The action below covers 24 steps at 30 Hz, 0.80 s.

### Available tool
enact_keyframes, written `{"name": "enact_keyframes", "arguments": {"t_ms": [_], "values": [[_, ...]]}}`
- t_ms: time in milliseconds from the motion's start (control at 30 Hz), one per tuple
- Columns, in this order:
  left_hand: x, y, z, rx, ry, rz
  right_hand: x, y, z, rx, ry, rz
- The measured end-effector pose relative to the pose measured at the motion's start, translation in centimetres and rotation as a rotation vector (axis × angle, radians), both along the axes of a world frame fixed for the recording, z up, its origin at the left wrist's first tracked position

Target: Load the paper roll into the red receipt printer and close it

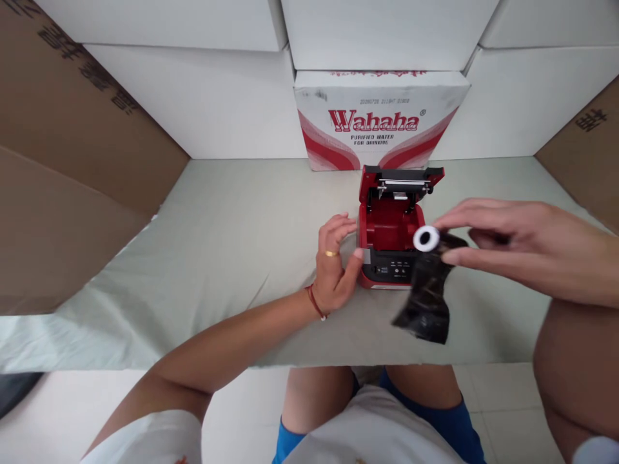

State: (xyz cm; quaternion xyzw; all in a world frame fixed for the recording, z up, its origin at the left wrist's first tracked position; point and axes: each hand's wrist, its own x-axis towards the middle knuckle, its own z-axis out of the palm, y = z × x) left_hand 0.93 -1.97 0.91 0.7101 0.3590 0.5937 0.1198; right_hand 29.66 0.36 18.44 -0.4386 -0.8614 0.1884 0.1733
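Observation:
A small red and black label printer (391, 274) stands on the table with its lid (401, 177) raised, showing a red hollow inside. My left hand (336, 264) rests against the printer's left side, fingers stretched out and thumb touching its front left corner. Pinched in my right hand (503, 241), at the printer's right front, is a small roll (426, 239) with a white ring end and a dark core. Crumpled black wrapping (428, 296) hangs from the roll, partly covering the printer's front right corner. Slight blur softens the wrapping's lower edge.
A white and red water carton (382, 132) stands close behind the printer, against stacked white boxes (242, 103). Brown cardboard (72, 193) walls the left side, with more cardboard (585, 142) at the right. Pale green cloth (232, 225) covers the table; its front edge lies above my lap.

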Motion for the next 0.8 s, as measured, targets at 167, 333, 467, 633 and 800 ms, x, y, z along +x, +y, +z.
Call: {"name": "enact_keyframes", "arguments": {"t_ms": [167,333,467,633,800], "values": [[0.5,-1.8,1.2,0.28,0.176,-0.068,-5.8,1.6,-2.9,0.059,-0.414,-0.155],[1.1,-2.5,1.6,0.32,0.359,-0.096,-9.0,1.2,-3.7,0.046,-0.69,-0.277],[1.3,-2.5,2.0,0.311,0.418,-0.075,-9.9,2.1,-3.9,0.015,-0.691,-0.256],[1.2,-2.6,2.2,0.307,0.484,-0.048,-10.5,3.5,-4.7,-0.008,-0.68,-0.264],[0.9,-2.8,2.6,0.329,0.586,-0.017,-9.7,2.6,-4.8,0.002,-0.501,-0.234]]}}
